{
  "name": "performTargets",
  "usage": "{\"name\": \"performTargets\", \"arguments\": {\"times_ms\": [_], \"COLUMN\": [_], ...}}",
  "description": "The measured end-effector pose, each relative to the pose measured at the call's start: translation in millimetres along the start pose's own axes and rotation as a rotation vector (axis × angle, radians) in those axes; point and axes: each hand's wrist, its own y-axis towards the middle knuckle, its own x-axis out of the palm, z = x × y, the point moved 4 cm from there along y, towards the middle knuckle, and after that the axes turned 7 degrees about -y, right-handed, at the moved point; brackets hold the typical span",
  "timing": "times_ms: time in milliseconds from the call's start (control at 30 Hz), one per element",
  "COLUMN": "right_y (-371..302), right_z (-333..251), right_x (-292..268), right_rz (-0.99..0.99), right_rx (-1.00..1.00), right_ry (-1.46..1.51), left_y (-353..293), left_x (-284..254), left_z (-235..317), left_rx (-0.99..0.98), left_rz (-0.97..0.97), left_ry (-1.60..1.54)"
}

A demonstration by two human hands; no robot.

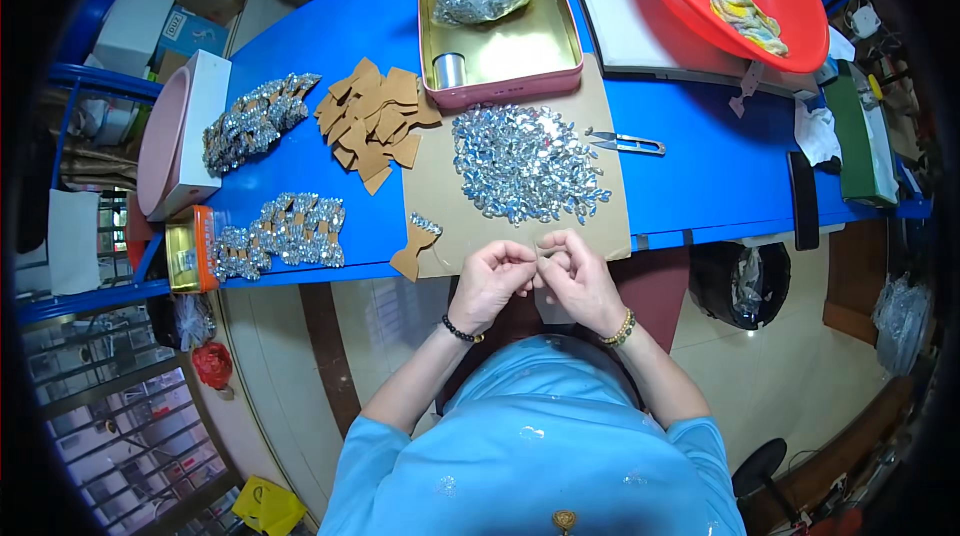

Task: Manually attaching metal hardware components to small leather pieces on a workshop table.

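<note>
While the left hand point(486, 286) and right hand point(584, 286) sit side by side at the near edge of the blue table point(690, 176) — fingertips pinched, anything between them too small to make out — a brown bow-shaped piece point(408, 250), partly gem-trimmed, lies to their left. Just beyond spreads a pile of loose silver gems point(525, 164).

left hand point(490, 284) and right hand point(580, 284) pinch close together near silver rhinestones point(525, 164) heaped on brown cardboard point(436, 191) over a blue surface point(690, 171).
</note>
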Motion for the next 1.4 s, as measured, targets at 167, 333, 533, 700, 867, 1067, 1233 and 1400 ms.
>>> {"name": "performTargets", "arguments": {"times_ms": [167, 333, 533, 700, 867, 1067, 1233, 1400], "right_y": [2.9, 2.6, -0.6, -0.2, 5.5, 5.2, 2.7, 1.3], "right_z": [-12.9, -11.7, -1.5, -1.0, -2.2, -9.1, -13.0, -17.8], "right_x": [-6.4, -11.6, -3.4, -6.2, -5.0, -3.9, -4.5, -4.1], "right_rz": [0.213, 0.168, 0.058, 0.052, 0.193, 0.137, 0.132, 0.142], "right_rx": [-0.365, -0.113, -0.058, -0.042, -0.231, -0.211, -0.251, -0.309], "right_ry": [-0.236, 0.033, 0.079, -0.101, -0.176, -0.232, -0.252, -0.252], "left_y": [0.6, 7.0, 19.9, 25.1, 26.4, 17.2, 14.8, 14.3], "left_x": [0.5, -5.4, 5.4, -6.9, -23.9, -11.9, -10.6, -11.2], "left_z": [-2.9, 18.7, 31.7, 26.3, 12.0, 7.8, 6.3, 5.6], "left_rx": [0.001, 0.458, 0.797, 0.888, 0.307, -0.009, -0.071, -0.079], "left_rz": [-0.033, 0.164, 0.279, 0.274, 0.188, -0.027, -0.032, -0.021], "left_ry": [0.175, 0.644, 1.105, 1.092, 0.505, -0.133, -0.251, -0.290]}}
